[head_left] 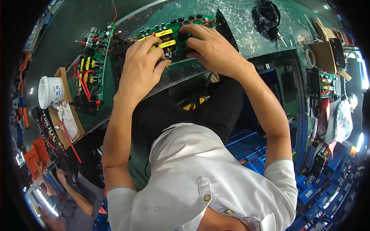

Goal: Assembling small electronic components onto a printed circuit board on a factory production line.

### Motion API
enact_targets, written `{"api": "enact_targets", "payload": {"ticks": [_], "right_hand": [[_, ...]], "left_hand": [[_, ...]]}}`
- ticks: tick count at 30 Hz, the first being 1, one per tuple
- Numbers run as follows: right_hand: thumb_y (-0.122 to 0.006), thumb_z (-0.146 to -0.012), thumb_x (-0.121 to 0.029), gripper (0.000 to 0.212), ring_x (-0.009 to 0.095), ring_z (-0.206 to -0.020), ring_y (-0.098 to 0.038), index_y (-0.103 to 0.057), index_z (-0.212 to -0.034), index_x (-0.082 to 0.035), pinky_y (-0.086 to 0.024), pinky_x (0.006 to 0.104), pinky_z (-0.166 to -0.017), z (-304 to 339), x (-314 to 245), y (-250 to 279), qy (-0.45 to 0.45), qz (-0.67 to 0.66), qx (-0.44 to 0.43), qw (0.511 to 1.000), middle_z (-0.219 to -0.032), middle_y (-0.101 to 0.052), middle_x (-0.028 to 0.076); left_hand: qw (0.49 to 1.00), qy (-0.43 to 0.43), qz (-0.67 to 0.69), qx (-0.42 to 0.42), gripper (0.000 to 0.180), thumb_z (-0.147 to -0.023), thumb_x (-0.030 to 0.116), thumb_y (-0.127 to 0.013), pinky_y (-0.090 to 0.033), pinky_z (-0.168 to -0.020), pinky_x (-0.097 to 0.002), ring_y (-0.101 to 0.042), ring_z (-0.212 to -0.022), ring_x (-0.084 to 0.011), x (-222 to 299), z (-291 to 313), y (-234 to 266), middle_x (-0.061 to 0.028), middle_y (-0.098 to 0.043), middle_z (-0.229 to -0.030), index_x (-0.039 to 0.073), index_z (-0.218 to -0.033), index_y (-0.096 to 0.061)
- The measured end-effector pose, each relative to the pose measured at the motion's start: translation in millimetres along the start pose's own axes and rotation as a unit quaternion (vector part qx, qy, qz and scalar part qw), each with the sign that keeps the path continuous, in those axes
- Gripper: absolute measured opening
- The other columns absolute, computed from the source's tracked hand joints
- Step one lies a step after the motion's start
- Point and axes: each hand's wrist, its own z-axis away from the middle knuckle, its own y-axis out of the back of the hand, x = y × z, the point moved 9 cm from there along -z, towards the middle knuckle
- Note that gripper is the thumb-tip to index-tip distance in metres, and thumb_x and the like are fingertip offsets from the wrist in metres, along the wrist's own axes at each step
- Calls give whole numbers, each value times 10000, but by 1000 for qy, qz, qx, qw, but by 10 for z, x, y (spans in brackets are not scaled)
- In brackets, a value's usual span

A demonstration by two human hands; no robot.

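A long green circuit board (157, 29) with yellow-wrapped transformers (168, 44) lies in a black housing (227, 31) at the near edge of the workbench. My left hand (142, 68) is closed over the board's left part, its fingertips beside the transformers. A small tan piece (167, 64) shows by its thumb. From the right, my right hand (216, 50) bends its fingers down onto the board's middle, among dark parts. Whatever is between those fingertips is hidden.
Left of the housing lies another populated board (92, 65) with red wires. Further left stand a white tub (51, 91) and a cardboard box (77, 124). A black bag-like bundle (266, 18) lies at the far right; blue bins (308, 192) are lower right. A co-worker's arm (79, 194) shows lower left.
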Motion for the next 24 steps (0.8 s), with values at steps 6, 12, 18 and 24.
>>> {"api": "enact_targets", "payload": {"ticks": [6, 12, 18, 24], "right_hand": [[-742, -797, -74, 192, 318, -1245, -525, -612, -927, -16, -449, 439, -987, 18, -55, -2, 12, 12, 12, 1000, -1340, -547, 98], [-737, -793, -67, 190, 315, -1271, -513, -596, -907, -9, -442, 434, -1006, -12, -33, -52, -11, 8, -6, 1000, -1364, -542, 94], [-737, -786, -63, 191, 326, -1249, -520, -600, -903, 1, -444, 432, -1020, -16, -12, -82, 7, 14, 11, 1000, -1350, -550, 94], [-735, -784, -61, 184, 334, -1240, -506, -614, -903, 10, -443, 429, -1032, -74, -17, -70, 24, 14, 3, 1000, -1328, -561, 87]], "left_hand": [[1000, -26, -8, 8, 207, -798, 128, -763, -465, -937, -437, -589, -1097, -342, 9, 7, 12, -109, -618, -1191, 2, -894, -630], [999, -32, -8, 23, 234, -770, 152, -782, -454, -950, -440, -596, -1076, -310, 4, 10, 25, -104, -632, -1123, 15, -911, -655], [998, -27, -24, 44, 239, -729, 140, -807, -467, -909, -425, -605, -1023, -291, 0, -1, -27, -76, -638, -1083, 21, -883, -668], [999, -15, -3, 52, 236, -699, 130, -818, -476, -858, -414, -607, -945, -283, -49, -39, 0, -54, -641, -996, 27, -855, -673]]}}
